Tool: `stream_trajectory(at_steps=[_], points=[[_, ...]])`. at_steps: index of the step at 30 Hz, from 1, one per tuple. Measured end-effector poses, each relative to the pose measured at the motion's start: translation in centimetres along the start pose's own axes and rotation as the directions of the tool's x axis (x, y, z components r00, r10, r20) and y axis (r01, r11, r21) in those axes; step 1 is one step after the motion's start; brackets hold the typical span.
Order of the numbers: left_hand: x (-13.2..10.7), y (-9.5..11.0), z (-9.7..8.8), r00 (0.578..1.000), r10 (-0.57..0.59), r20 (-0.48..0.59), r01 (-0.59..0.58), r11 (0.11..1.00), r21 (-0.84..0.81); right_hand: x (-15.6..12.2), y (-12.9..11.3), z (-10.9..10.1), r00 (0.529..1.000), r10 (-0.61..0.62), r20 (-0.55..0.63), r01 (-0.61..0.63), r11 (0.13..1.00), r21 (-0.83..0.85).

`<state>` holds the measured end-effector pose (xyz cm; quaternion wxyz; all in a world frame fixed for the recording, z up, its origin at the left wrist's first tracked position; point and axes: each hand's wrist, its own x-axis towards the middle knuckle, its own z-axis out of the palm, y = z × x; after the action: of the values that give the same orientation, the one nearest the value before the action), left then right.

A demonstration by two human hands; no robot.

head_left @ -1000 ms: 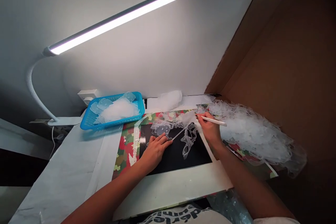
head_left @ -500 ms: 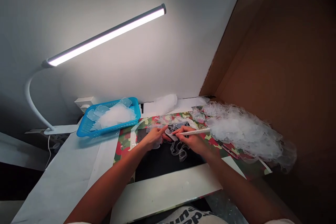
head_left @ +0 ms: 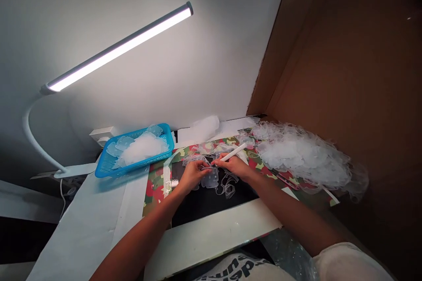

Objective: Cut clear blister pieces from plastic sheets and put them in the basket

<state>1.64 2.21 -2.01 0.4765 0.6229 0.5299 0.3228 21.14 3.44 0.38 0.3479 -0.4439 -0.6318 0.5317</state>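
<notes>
My left hand [head_left: 190, 175] and my right hand [head_left: 234, 166] meet over a black mat [head_left: 211, 199]. Both pinch a small clear plastic piece [head_left: 210, 179] between the fingertips. My right hand also grips a thin white pen-like tool [head_left: 232, 153], its tip pointing down toward the piece. A tangle of clear film strips [head_left: 227, 185] lies on the mat just under the hands.
A blue basket [head_left: 133, 150] of clear pieces sits at the back left. A big heap of clear film scraps [head_left: 305, 158] lies at the right against a cardboard wall [head_left: 343, 74]. A lit bar lamp [head_left: 118, 47] hangs above. A camouflage-pattern sheet [head_left: 158, 182] surrounds the mat.
My right hand came in from the scrap heap to the mat's middle and met my left hand. Both now hold a clear piece lifted off the film, and the tool has tilted upward.
</notes>
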Motion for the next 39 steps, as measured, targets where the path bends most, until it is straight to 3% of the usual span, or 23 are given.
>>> stream_trajectory(at_steps=[4, 6, 7, 9, 10, 11, 12, 13, 15, 17, 20, 22, 25, 32, 39], points=[[-1.6, 0.7, 0.4, 0.988, 0.129, -0.080, -0.118, 0.984, 0.130, 0.5, 0.7, 0.8, 0.996, -0.074, -0.054, 0.065, 0.986, -0.155], [-3.1, 0.9, 0.4, 0.937, 0.325, -0.131, -0.274, 0.912, 0.304, 0.7, 1.1, 0.8, 0.986, -0.143, -0.087, 0.114, 0.956, -0.271], [-4.1, 0.9, 0.4, 0.881, 0.459, -0.118, -0.382, 0.835, 0.395, 0.8, 1.3, 0.7, 0.980, -0.171, -0.103, 0.129, 0.935, -0.331], [-5.9, 0.9, 0.3, 0.720, 0.693, -0.045, -0.593, 0.647, 0.480, 1.1, 1.7, 0.3, 0.969, -0.216, -0.119, 0.146, 0.891, -0.431], [-6.8, 1.0, 0.3, 0.654, 0.755, -0.048, -0.659, 0.599, 0.455, 1.2, 1.9, 0.1, 0.967, -0.227, -0.114, 0.152, 0.876, -0.458], [-7.5, 1.1, 0.3, 0.623, 0.775, -0.108, -0.682, 0.605, 0.411, 1.2, 2.0, -0.2, 0.968, -0.228, -0.103, 0.156, 0.871, -0.466], [-8.2, 1.4, 0.3, 0.634, 0.742, -0.218, -0.659, 0.666, 0.351, 1.2, 2.1, -0.4, 0.971, -0.221, -0.089, 0.158, 0.877, -0.454], [-8.6, 1.8, 0.3, 0.677, 0.650, -0.346, -0.596, 0.759, 0.262, 1.0, 2.0, -0.6, 0.974, -0.211, -0.080, 0.158, 0.891, -0.425], [-9.1, 2.8, 0.3, 0.786, 0.358, -0.504, -0.414, 0.910, 0.002, 0.2, 1.5, -0.9, 0.975, -0.196, -0.102, 0.155, 0.935, -0.318], [-9.1, 3.9, 0.4, 0.866, 0.127, -0.484, -0.277, 0.927, -0.251, -1.1, 0.4, -0.9, 0.974, -0.179, -0.136, 0.159, 0.976, -0.148], [-8.8, 5.0, 0.7, 0.922, -0.009, -0.387, -0.202, 0.842, -0.500, -3.9, -1.8, -0.3, 0.988, -0.148, -0.037, 0.152, 0.976, 0.155], [-8.6, 5.2, 0.9, 0.940, -0.038, -0.340, -0.184, 0.781, -0.597, -5.7, -3.2, 0.4, 0.984, -0.170, 0.052, 0.149, 0.947, 0.285], [-8.4, 5.2, 1.3, 0.957, -0.033, -0.289, -0.178, 0.717, -0.674, -7.7, -4.5, 1.5, 0.975, -0.212, 0.060, 0.184, 0.933, 0.310], [-8.3, 4.6, 1.6, 0.976, -0.006, -0.218, -0.165, 0.634, -0.755, -9.2, -4.7, 2.8, 0.953, -0.288, -0.091, 0.291, 0.956, 0.027], [-8.5, 4.7, 1.4, 0.984, -0.001, -0.178, -0.147, 0.557, -0.817, -9.9, -5.4, 3.0, 0.903, -0.418, -0.097, 0.407, 0.906, -0.117]])
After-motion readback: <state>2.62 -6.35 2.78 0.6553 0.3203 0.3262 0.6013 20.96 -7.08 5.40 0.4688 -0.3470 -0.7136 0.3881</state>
